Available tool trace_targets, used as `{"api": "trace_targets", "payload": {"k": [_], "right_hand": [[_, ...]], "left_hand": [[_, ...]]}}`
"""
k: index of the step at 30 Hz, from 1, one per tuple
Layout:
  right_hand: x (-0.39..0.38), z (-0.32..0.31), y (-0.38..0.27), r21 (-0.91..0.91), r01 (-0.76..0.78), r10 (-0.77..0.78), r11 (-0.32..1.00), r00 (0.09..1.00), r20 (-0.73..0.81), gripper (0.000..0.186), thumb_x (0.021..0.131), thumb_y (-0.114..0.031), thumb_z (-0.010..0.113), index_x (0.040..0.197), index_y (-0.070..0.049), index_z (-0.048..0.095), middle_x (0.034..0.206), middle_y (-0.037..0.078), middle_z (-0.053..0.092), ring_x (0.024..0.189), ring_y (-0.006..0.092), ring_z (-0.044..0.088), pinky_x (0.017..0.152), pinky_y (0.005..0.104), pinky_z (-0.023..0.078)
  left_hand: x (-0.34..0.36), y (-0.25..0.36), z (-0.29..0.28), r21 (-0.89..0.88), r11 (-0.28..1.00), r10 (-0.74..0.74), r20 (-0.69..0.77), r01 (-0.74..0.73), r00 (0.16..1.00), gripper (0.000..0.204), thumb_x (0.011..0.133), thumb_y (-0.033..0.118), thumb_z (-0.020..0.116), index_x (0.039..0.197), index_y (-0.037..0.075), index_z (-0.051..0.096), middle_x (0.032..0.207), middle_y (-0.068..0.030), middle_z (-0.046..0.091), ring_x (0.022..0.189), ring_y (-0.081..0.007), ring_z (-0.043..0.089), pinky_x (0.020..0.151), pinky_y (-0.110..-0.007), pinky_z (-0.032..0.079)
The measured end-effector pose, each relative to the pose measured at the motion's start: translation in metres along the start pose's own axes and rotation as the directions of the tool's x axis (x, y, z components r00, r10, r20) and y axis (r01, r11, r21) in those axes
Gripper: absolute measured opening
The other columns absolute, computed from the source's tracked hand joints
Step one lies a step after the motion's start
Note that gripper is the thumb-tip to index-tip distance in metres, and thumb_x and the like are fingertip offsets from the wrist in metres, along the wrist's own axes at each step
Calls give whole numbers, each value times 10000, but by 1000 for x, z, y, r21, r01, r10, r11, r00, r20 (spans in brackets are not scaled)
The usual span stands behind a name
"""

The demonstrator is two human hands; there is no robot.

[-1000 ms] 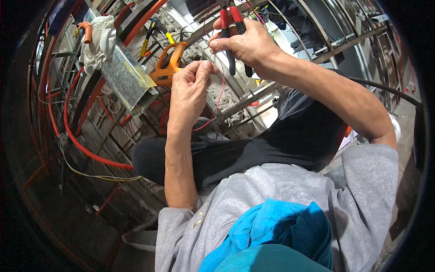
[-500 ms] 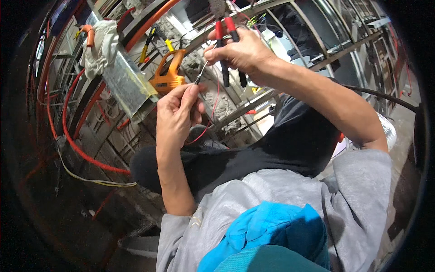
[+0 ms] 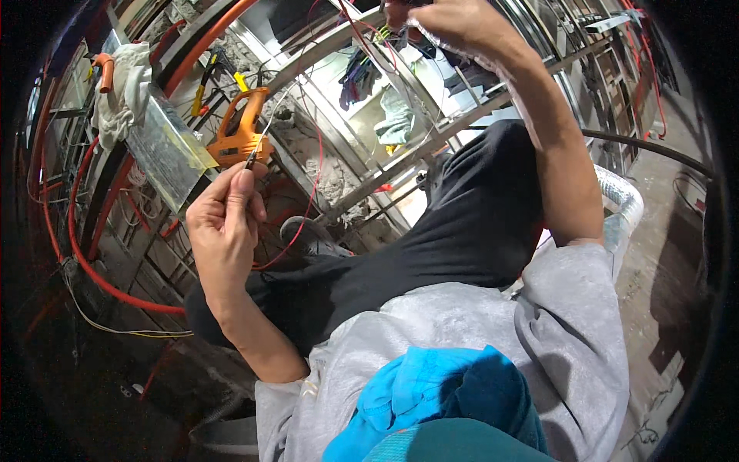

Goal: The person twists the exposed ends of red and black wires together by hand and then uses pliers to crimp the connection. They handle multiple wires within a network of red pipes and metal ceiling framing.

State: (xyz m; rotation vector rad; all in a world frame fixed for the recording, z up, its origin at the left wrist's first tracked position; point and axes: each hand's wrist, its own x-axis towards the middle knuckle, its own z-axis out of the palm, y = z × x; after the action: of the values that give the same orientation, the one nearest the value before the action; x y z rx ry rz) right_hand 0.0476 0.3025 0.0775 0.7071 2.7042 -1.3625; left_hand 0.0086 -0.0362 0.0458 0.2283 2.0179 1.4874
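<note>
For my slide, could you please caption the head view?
Left hand pinches a thin strand's dark end, orange tool behind; right hand outstretched.

The upper edge cuts off your right hand, its fingers are blurred, and you can't tell what it holds. Between the fingertips of your left hand, the thin dark-tipped piece is too small to identify. White cloth hides part of the metal channel's upper end.

The metal channel looks glossy, the rag (cloth) matt.
</note>
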Motion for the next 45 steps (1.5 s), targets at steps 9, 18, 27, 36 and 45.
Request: {"api": "trace_targets", "payload": {"k": [9, 18, 27, 36, 45], "right_hand": [[27, 4, 73, 69, 118, -116, 991, 992, -39, 110, 924, -82, 576, 993, -11, 623, 844, 43, 641, 802, 156, 581, 737, 315, 482], [43, 37, 63, 325, 114, -184, 939, 964, 193, 154, 978, -153, 700, 1080, -55, 641, 979, 21, 692, 950, 142, 630, 872, 321, 502], [8, 12, 27, 672, -64, -187, 738, 938, 294, 285, 976, -285, 745, 1135, -79, 628, 964, 10, 687, 729, 57, 560, 610, 219, 433], [-24, -21, 12, 894, 39, -476, 446, 856, 200, 306, 1023, -196, 647, 1261, -30, 550, 960, 46, 683, 713, 104, 638, 564, 193, 478], [-49, -60, 13, 738, 388, -395, 552, 901, -179, 309, 1012, -205, 634, 1260, -33, 571, 940, 37, 687, 709, 110, 648, 573, 215, 496]], "left_hand": [[1, 6, -6, -21, 998, 52, -26, -53, 998, 291, 1069, 285, 612, 1144, 36, 742, 678, 64, 551, 513, 9, 369, 449, -187, 238], [11, 9, 11, 36, 994, 107, -31, -106, 994, 294, 1065, 261, 623, 1131, 1, 743, 691, 69, 519, 585, -8, 376, 502, -208, 243], [40, 7, 17, 271, 952, 169, -81, -141, 982, 309, 1064, 253, 621, 1116, -22, 752, 739, 77, 511, 660, -25, 389, 577, -212, 283], [49, 20, 15, 400, 898, 263, -150, -185, 953, 315, 1056, 270, 632, 1109, -12, 761, 736, 63, 536, 658, -29, 420, 569, -218, 319], [54, 15, -7, 524, 773, 484, -122, -358, 866, 290, 1007, 209, 617, 1131, -22, 743, 707, -51, 625, 622, -101, 517, 595, -295, 438]]}}
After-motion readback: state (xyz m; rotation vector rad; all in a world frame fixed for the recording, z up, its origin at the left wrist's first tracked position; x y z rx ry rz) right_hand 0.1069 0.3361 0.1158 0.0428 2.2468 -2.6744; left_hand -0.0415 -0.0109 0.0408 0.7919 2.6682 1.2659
